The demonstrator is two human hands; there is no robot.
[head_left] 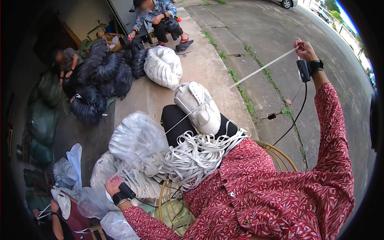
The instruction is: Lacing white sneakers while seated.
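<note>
A white sneaker (199, 107) rests on my raised knee in dark trousers. A long white lace (256, 72) runs taut from it up to my right hand (305, 49), which pinches its end high at the upper right. The lace's other end stretches down to my left hand (113, 185), which pinches it low at the left. A loose heap of white laces (198, 154) lies in my lap. Both wrists wear black bands; a cable hangs from the right one.
Clear bags of white laces (136, 140) sit by my left leg. Piles of black bundles (100, 76) and a white bundle (163, 66) lie farther off. Two people sit near them; another person works at the lower left. I sit on a wicker chair (276, 152) beside a concrete road.
</note>
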